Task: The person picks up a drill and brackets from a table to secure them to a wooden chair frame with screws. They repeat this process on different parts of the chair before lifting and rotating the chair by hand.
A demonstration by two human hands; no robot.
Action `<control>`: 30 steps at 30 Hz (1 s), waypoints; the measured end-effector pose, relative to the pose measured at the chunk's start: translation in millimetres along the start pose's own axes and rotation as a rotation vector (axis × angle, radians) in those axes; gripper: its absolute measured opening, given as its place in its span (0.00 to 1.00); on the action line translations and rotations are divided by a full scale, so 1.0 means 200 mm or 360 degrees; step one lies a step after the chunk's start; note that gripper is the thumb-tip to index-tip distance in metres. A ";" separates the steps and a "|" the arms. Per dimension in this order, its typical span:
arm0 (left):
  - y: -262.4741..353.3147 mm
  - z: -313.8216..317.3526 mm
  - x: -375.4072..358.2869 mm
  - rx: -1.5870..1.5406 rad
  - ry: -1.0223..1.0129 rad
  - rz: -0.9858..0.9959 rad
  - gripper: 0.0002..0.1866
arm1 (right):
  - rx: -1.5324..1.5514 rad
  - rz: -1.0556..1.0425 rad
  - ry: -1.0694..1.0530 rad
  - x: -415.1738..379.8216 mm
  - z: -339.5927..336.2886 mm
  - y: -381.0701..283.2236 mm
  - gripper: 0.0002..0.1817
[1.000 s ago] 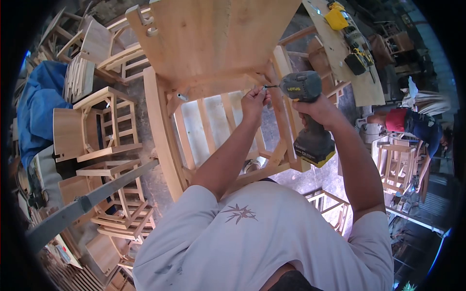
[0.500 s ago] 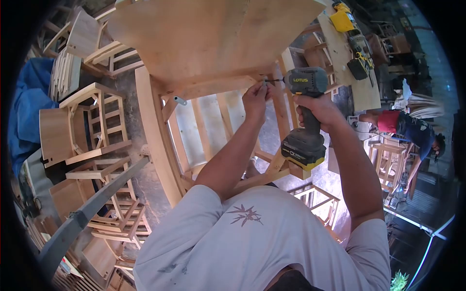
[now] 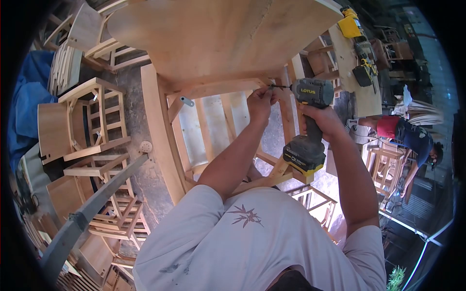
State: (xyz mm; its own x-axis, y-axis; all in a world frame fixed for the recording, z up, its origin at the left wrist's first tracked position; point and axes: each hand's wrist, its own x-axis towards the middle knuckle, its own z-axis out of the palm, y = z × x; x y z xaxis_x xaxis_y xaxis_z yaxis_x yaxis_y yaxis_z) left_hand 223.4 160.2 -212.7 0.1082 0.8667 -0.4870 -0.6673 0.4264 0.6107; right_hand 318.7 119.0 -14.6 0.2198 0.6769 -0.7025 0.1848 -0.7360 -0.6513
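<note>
A cordless LOTUS drill (image 3: 313,92) is gripped in my right hand (image 3: 326,121), its bit pointing left toward a corner of a wooden frame (image 3: 218,88). Beside the bit tip, my left hand (image 3: 260,103) is pinched at that corner; whatever lies between its fingertips is too small to make out. A broad wooden panel (image 3: 218,39) rises from the frame's far side. On the frame's left part sits a small light-coloured metal bracket (image 3: 186,101).
Wooden chairs (image 3: 99,121) stand at the left, near a grey beam (image 3: 92,211). Yellow-and-black power tools (image 3: 361,75) rest on a plank bench (image 3: 366,97) at the upper right. Another person (image 3: 412,133) bends over at the far right.
The view has shifted slightly, so the frame and panel appear further right. Both hands and the drill remain at the same corner, the bit still close to my left fingertips.
</note>
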 end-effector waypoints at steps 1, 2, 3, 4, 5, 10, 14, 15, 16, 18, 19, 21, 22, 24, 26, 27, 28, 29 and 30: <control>0.00 0.00 0.01 0.0001 -0.0001 -0.0003 0.07 | -0.0025 0.0000 0.0022 0.00 0.01 -0.01 0.10; 0.00 -0.01 0.01 0.0083 0.0013 0.0043 0.07 | -0.0051 0.0000 0.0044 -0.01 0.01 -0.01 0.10; 0.00 -0.01 0.02 0.0163 0.0026 0.0092 0.07 | -0.0051 0.0002 0.0044 -0.01 0.01 -0.02 0.10; 0.00 -0.02 0.03 0.0164 0.0027 0.0089 0.07 | -0.0061 -0.0005 0.0056 -0.01 0.02 -0.02 0.10; 0.01 -0.03 0.04 0.0253 0.0045 0.0106 0.07 | -0.0071 -0.0012 0.0068 -0.01 0.02 -0.03 0.10; 0.03 -0.06 0.08 0.0524 0.0014 0.0107 0.10 | -0.0161 -0.0093 0.0055 -0.01 0.05 -0.08 0.10; 0.06 -0.05 0.08 0.0694 -0.0069 0.0108 0.10 | -0.0266 -0.0167 -0.0004 0.01 0.05 -0.09 0.06; 0.08 -0.04 0.08 0.0728 -0.0086 0.0121 0.10 | -0.0244 -0.0161 0.0016 0.02 0.05 -0.09 0.06; 0.09 -0.04 0.09 0.0742 -0.0110 0.0113 0.10 | -0.0336 -0.0133 0.0006 0.02 0.05 -0.10 0.08; 0.09 -0.04 0.11 0.0728 -0.0126 0.0061 0.09 | -0.0407 -0.0102 0.0016 0.04 0.06 -0.11 0.10; 0.09 -0.04 0.12 0.0755 -0.0151 0.0090 0.09 | -0.0397 -0.0071 0.0000 0.05 0.06 -0.11 0.10; 0.10 -0.04 0.12 0.0703 -0.0193 0.0049 0.09 | -0.0374 -0.0047 0.0005 0.04 0.07 -0.12 0.10; 0.11 -0.05 0.12 0.0642 -0.0208 0.0009 0.08 | -0.0435 -0.0069 0.0005 0.03 0.08 -0.14 0.10; 0.14 -0.05 0.11 0.0629 -0.0271 -0.0006 0.08 | -0.0491 -0.0093 0.0024 -0.01 0.11 -0.16 0.09; 0.16 -0.04 0.10 0.0610 -0.0274 -0.0059 0.07 | -0.0403 -0.0097 0.0162 -0.03 0.13 -0.19 0.07; 0.17 -0.04 0.10 0.0609 -0.0289 -0.0055 0.07 | -0.0401 -0.0103 0.0176 -0.03 0.13 -0.19 0.07; 0.19 -0.03 0.09 0.0605 -0.0313 -0.0081 0.07 | -0.0413 -0.0099 0.0149 -0.02 0.12 -0.18 0.07; 0.20 -0.03 0.09 0.0601 -0.0332 -0.0106 0.07 | -0.0428 -0.0094 0.0120 -0.01 0.12 -0.18 0.08; 0.20 -0.03 0.10 0.0598 -0.0340 -0.0103 0.07 | -0.0429 -0.0098 0.0128 -0.01 0.11 -0.19 0.08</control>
State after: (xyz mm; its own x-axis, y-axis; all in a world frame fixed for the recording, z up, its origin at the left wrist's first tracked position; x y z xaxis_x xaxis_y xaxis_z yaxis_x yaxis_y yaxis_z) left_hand 193.6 192.8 -201.2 0.3175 0.8524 -0.4155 -0.3439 0.5119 0.7872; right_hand 290.3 146.0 4.7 0.2735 0.7249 -0.6322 0.4457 -0.6779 -0.5845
